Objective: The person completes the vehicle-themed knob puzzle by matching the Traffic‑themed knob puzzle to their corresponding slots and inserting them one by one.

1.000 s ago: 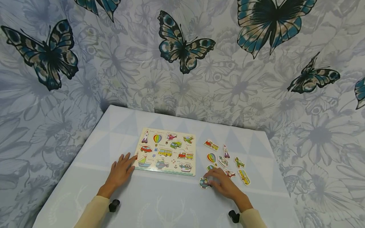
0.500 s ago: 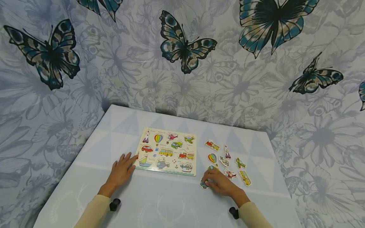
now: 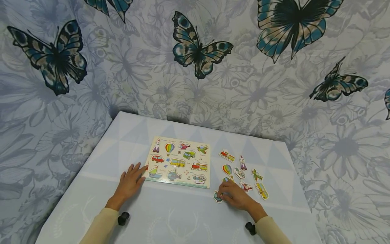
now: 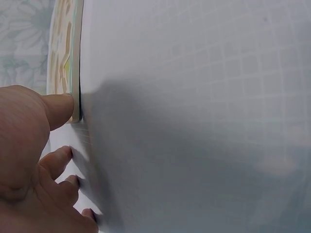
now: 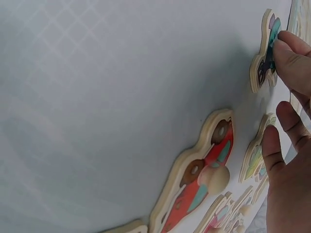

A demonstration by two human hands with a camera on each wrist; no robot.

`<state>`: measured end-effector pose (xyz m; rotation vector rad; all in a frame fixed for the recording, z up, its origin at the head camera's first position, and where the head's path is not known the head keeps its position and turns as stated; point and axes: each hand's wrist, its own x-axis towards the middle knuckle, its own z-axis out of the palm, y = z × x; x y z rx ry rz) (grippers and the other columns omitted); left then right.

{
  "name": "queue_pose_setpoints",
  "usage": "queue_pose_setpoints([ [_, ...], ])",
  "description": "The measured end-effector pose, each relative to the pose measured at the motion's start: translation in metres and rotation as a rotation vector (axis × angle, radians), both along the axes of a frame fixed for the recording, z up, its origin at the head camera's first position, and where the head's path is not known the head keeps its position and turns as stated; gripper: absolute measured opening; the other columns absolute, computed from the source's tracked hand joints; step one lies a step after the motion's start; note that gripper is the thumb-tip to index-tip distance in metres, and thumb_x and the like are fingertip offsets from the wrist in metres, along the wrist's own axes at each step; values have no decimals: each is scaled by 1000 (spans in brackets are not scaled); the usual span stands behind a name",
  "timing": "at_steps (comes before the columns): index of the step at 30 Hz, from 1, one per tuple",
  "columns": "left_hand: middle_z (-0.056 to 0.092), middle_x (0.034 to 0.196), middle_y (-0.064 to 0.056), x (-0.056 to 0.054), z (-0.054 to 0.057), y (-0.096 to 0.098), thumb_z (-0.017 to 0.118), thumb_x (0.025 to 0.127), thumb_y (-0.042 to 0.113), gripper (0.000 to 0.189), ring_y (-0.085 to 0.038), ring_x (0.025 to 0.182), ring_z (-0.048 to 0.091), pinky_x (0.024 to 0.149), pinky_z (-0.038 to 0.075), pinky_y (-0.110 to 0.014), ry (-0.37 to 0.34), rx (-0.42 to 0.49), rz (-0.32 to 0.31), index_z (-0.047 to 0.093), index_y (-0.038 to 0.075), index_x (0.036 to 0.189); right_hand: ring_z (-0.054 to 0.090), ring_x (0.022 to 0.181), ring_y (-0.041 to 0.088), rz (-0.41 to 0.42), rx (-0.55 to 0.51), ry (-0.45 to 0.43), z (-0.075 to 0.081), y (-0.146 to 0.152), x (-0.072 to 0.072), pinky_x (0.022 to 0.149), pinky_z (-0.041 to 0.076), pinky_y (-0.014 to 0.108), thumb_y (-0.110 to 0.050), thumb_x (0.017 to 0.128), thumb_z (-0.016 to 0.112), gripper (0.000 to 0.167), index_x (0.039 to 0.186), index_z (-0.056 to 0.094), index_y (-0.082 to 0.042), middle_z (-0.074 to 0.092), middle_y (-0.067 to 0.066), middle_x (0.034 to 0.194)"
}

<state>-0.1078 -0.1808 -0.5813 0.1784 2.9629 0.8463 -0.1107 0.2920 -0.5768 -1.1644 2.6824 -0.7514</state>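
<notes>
My right hand [image 3: 236, 196] pinches a blue-grey submarine puzzle piece [image 3: 217, 197] between thumb and index finger. In the right wrist view the submarine piece [image 5: 266, 53] is partly covered by the thumb, and its knob is hidden. The other fingers of that hand spread above a green piece [image 5: 253, 158]. A red car piece [image 5: 197, 182] with a round wooden knob lies near the right wrist. At the lower left corner of the printed puzzle board [image 3: 182, 183], my left hand [image 3: 130, 183] rests with fingers spread. Its thumb [image 4: 60, 109] touches the board's edge.
Several knobbed pieces lie right of the board, among them a train [image 3: 226, 156], a rocket [image 3: 242, 163], a balloon [image 3: 226, 169], a plane [image 3: 257, 175], a helicopter [image 3: 245, 186] and a yellow bus [image 3: 261, 190]. A butterfly-patterned wall covering [image 3: 213, 101] stands behind the table.
My right fingers have closed in on the submarine piece, which hardly moves. The left hand stays at the board's corner. The head view has shifted slightly.
</notes>
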Motion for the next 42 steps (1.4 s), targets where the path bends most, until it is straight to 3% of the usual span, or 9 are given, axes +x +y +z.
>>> queue_pose_setpoints([
  [22, 37, 155, -30, -2, 0, 0, 60, 99, 19, 50, -60, 143, 23, 107, 18, -80, -20, 0, 12, 49, 8, 147, 47, 94, 4, -66, 2, 44, 11, -16, -7, 84, 42, 32, -20, 94, 71, 9, 97, 73, -27, 65, -16, 102],
  [26, 36, 155, -30, -1, 0, 0, 60, 99, 20, 50, -59, 143, 22, 108, 18, -79, -30, -6, 19, 49, 9, 147, 47, 96, 5, -57, -7, 49, 13, -23, -12, 86, 44, 32, -20, 95, 69, 9, 98, 72, -28, 65, -15, 104],
  [32, 35, 156, -29, -1, -1, 1, 60, 99, 19, 51, -58, 145, 20, 109, 16, -79, -58, 1, 30, 49, 10, 148, 48, 93, 7, -28, -35, 124, 13, -33, -21, 82, 45, 33, -17, 93, 71, 9, 98, 73, -24, 66, -10, 102],
  [42, 35, 156, -28, -2, -6, -2, 61, 99, 20, 51, -57, 145, 20, 109, 15, -78, -45, 18, 35, 49, 10, 148, 46, 91, 6, -62, -35, 148, 21, -63, -35, 78, 44, 29, -18, 93, 72, 9, 98, 73, -26, 66, -12, 103],
])
